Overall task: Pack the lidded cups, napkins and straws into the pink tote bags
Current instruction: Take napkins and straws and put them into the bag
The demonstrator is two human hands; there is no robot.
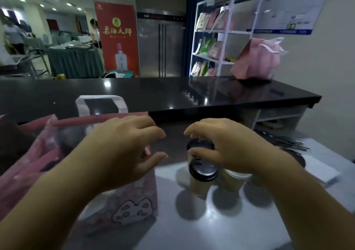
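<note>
The lidded cup point(200, 145) stands upright on the tabletop point(192, 234), near the middle of its far edge, with the long axis vertical and the black lid on top. The right hand point(236, 150) is on it from above: the fingers point(203, 128) curl over the far side of the lid and the thumb presses on the near side, so the hand grasps the cup by its lid. Whether the cup is lifted from the surface or stands on it, the view does not show.

A second cup point(203, 173) with the same black lid stands just beside the first one, on the side nearer to the person, and nobody touches it.

The pink tote bag point(134, 196) stands to the left of both cups, close to them, with its mouth open upward and a white handle point(80, 105) rising at its far side. The left hand point(123, 148) hovers at the right rim of this mouth. Its fingers are spread and loosely bent, and they hold nothing that can be seen; whether they touch the rim is not clear.

The coming move is probably to carry the cup up and leftward over the rim, then down into the bag. The right hand is the nearer one for this.
</note>
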